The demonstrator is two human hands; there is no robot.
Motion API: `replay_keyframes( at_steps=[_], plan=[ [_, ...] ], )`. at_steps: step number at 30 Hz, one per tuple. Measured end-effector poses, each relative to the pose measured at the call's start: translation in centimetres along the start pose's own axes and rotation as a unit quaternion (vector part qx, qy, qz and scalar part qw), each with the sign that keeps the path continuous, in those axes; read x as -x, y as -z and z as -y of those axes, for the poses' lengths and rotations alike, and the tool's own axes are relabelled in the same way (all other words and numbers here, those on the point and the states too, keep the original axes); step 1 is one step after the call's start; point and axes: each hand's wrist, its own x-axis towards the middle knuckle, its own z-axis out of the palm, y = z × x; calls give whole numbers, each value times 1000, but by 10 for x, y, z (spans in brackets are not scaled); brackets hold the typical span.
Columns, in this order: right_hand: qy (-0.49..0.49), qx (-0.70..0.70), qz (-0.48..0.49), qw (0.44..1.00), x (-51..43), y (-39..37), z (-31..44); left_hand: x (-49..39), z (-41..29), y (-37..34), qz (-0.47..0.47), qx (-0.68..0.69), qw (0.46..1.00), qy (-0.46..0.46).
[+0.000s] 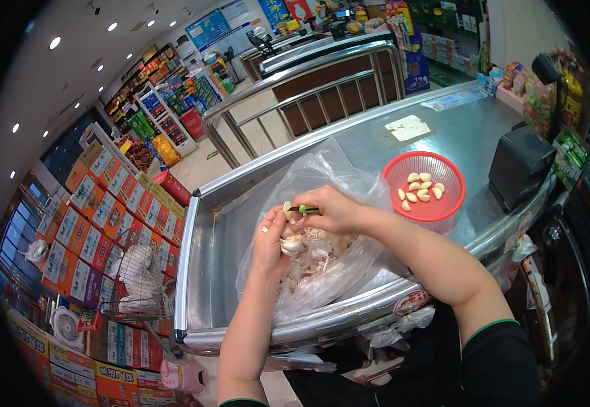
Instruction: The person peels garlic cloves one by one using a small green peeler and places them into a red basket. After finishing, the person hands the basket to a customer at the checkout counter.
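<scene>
My left hand (270, 241) pinches a pale garlic clove (287, 207) between thumb and fingertips. Beneath those fingers sits a partly broken garlic bulb (291, 246); whether the palm also supports it I cannot tell. In my right hand (331, 207) is a small knife (306, 209) with a green handle, its dark blade at the clove. Both hands are over an open clear plastic bag (345, 175) that holds garlic skins (320, 254). To the right, a red plastic basket (460, 191) contains several peeled garlic cloves (423, 185).
The bag lies in the recessed part of a metal checkout counter (213, 264) with raised edges. A dark box-shaped device (521, 163) stands right of the basket. Beyond the counter runs a steel railing (305, 96). On the left are stacked cartons (106, 208) and a wire shopping cart (139, 285).
</scene>
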Motion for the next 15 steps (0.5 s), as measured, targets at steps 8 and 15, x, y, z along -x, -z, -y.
replay_keyframes(
  at_steps=[8, 15],
  plan=[
    [-96, -61, 8, 993, 2, 5, 1, -5, -3, 10, -14, -11, 1000, -9],
    [-81, -56, -75, 992, -3, -1, -17, 2, -3, -5, -17, -125, 992, -20]
  ],
)
